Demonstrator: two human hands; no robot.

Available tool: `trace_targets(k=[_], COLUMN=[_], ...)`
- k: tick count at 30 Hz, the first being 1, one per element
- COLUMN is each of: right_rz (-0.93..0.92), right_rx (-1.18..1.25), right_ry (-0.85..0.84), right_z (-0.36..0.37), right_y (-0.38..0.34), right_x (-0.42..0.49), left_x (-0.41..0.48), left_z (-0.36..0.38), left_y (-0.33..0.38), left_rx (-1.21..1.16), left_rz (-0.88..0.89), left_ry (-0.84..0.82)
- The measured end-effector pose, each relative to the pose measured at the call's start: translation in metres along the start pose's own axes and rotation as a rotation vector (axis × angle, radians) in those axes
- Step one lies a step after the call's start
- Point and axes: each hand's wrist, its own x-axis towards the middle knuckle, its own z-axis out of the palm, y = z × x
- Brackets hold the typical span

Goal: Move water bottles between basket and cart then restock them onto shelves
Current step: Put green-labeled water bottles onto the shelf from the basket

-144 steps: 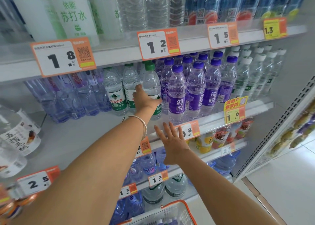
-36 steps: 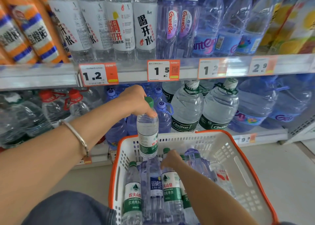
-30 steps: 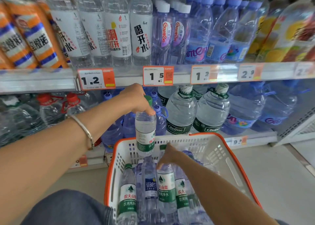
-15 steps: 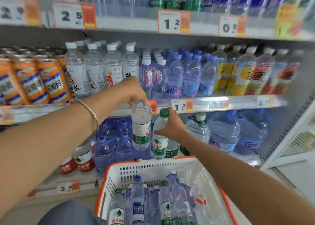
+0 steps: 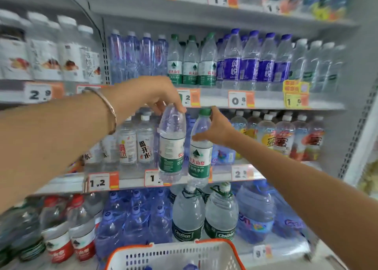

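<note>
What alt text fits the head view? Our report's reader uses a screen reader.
The left hand and right hand each hold a green-labelled water bottle upright before stocked shelves. A matching row stands higher up; a white basket sits below.

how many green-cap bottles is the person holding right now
2. One hangs from the left hand, gripped at its top: the left bottle. The other, the right bottle, is held at the neck by the right hand. Matching bottles stand on the shelf above.
</note>
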Motion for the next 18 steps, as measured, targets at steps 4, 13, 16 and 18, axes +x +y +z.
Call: trace_targets(k=[4,13,16,18], right_rz=[-0.024,-0.055,-0.048,-0.058], right_rx=[0.04,0.095,0.078,0.084], right_ry=[0.064,0.195,0.269,0.334], right_z=[-0.053,-0.129,-0.144,-0.151], right_y=[-0.026,-0.058,-0.069,-0.076], right_x=[0.02,0.071,0.087,0.1], left_x=[0.0,0.049,0.068,0.085], left_z=[-0.038,-0.122,-0.137,-0.148], left_y=[0.046,0.106,0.11,0.108], left_rx=[-0.004,-0.131,-0.18,-0.217], left_rz=[0.03,0.143,0.183,0.244], left_ry=[0.057,0.252,0.31,0.423])
